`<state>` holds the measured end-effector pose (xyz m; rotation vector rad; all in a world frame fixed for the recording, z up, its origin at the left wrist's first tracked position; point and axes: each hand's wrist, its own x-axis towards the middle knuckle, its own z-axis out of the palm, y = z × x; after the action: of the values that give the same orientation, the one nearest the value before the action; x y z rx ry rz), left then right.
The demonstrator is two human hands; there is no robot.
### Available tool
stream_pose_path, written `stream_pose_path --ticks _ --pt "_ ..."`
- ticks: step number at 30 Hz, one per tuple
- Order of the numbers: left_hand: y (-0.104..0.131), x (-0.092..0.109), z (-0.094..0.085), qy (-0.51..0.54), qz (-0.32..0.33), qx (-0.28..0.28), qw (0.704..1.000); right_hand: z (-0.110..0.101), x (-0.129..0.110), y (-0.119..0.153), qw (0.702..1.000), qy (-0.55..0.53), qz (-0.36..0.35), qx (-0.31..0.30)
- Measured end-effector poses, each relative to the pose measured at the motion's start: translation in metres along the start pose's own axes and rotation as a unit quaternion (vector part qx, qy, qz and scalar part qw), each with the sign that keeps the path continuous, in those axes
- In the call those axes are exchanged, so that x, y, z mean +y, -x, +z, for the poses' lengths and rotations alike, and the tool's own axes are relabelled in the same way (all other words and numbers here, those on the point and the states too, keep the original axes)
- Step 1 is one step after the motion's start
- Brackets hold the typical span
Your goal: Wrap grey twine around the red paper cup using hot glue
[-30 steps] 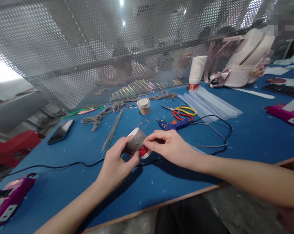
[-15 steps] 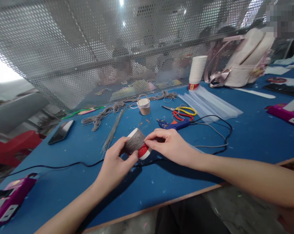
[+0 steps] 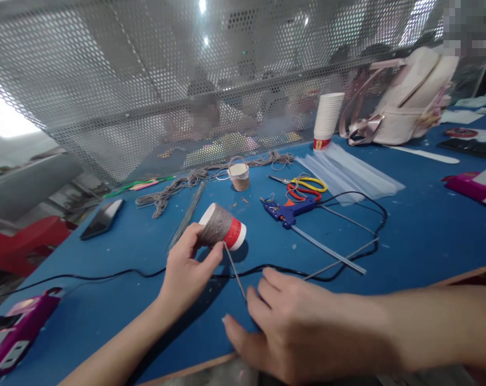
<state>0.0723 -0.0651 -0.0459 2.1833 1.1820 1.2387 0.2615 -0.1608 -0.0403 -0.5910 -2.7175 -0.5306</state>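
Observation:
My left hand (image 3: 192, 262) is closed around a paper cup (image 3: 235, 234) tipped on its side above the blue table. Grey cord (image 3: 216, 223) is wound round much of the cup, leaving a red band and a white end bare. From my left thumb a straight length of cord (image 3: 235, 273) runs down to my right hand (image 3: 295, 321), low and close to the camera. The cord passes at its curled fingers, while the thumb stands apart; the exact grip is hidden. A blue glue gun (image 3: 289, 210) with a clear glue stick lies beyond.
Scissors (image 3: 307, 186), a small cord-wrapped bucket (image 3: 240, 178) and bundled grey cord (image 3: 162, 195) lie farther back. A cup stack (image 3: 328, 120) and pale backpack (image 3: 404, 102) stand at the back right. A black cable (image 3: 134, 272) crosses the table; a phone (image 3: 102, 219) lies left.
My right hand has moved from the cup down toward the table's front edge, drawing out a length of cord. The cup has turned in my left hand, and the glue stick now shows.

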Motion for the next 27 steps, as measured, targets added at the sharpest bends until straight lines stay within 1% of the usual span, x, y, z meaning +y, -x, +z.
stream_pose_path --ticks 1,3,4,5,6,7,8,9,11,12,14,16,18,20,21,22,23,24,25,26,27 --pt "-0.001 -0.001 0.000 0.002 0.002 0.006 1.000 -0.001 0.006 0.002 1.000 0.012 0.023 0.013" --pt "-0.002 -0.003 -0.001 0.006 0.000 0.020 1.000 -0.003 0.024 0.007 0.995 0.029 0.084 0.046" --pt "-0.003 -0.004 -0.001 0.008 -0.002 0.024 1.000 -0.003 0.037 0.011 0.991 0.037 0.118 0.051" --pt "-0.004 -0.004 -0.001 0.009 -0.002 0.026 1.000 -0.002 0.050 0.016 0.986 0.047 0.154 0.039" --pt "-0.005 -0.004 -0.001 0.008 -0.002 0.027 1.000 0.000 0.064 0.021 0.979 0.055 0.195 0.007" --pt "-0.005 -0.004 -0.001 0.006 -0.002 0.027 1.000 0.002 0.077 0.027 0.968 0.061 0.241 -0.042" --pt "-0.005 -0.004 -0.001 0.003 -0.003 0.028 1.000 0.005 0.089 0.033 0.955 0.060 0.276 -0.088" --pt "-0.005 -0.004 -0.001 0.001 -0.004 0.028 1.000 0.009 0.100 0.038 0.945 0.051 0.295 -0.134" --pt "-0.005 -0.004 0.000 -0.001 -0.008 0.030 1.000 0.017 0.116 0.047 0.929 0.015 0.301 -0.214" --pt "-0.005 -0.004 0.000 -0.001 -0.012 0.029 1.000 0.021 0.122 0.051 0.924 0.003 0.300 -0.238" --pt "-0.005 -0.004 0.001 0.000 -0.020 0.023 1.000 0.028 0.129 0.054 0.921 -0.010 0.300 -0.248" --pt "-0.005 -0.002 0.002 -0.001 -0.034 0.013 0.999 0.034 0.132 0.053 0.926 -0.022 0.304 -0.222" --pt "-0.006 0.000 0.002 -0.004 -0.051 0.005 0.999 0.037 0.132 0.051 0.932 -0.036 0.317 -0.173" --pt "-0.006 0.002 0.003 -0.009 -0.065 0.000 0.998 0.035 0.129 0.047 0.931 -0.064 0.347 -0.089" --pt "-0.007 0.002 0.003 -0.009 -0.069 -0.001 0.998 0.033 0.126 0.044 0.923 -0.092 0.372 -0.038" --pt "-0.007 0.002 0.002 -0.008 -0.071 -0.003 0.997 0.029 0.122 0.041 0.906 -0.132 0.401 0.009" --pt "-0.007 0.002 0.002 -0.006 -0.072 -0.006 0.997 0.025 0.117 0.037 0.882 -0.182 0.432 0.045" --pt "-0.008 0.002 0.002 -0.003 -0.073 -0.010 0.997 0.021 0.112 0.033 0.853 -0.236 0.460 0.064" --pt "-0.008 0.002 0.002 0.000 -0.075 -0.013 0.997 0.016 0.106 0.029 0.827 -0.284 0.480 0.070" --pt "-0.008 0.002 0.002 0.002 -0.077 -0.014 0.997 0.013 0.100 0.025 0.810 -0.323 0.485 0.069" --pt "-0.008 0.002 0.002 0.003 -0.080 -0.014 0.997 0.010 0.094 0.021 0.798 -0.352 0.483 0.069"
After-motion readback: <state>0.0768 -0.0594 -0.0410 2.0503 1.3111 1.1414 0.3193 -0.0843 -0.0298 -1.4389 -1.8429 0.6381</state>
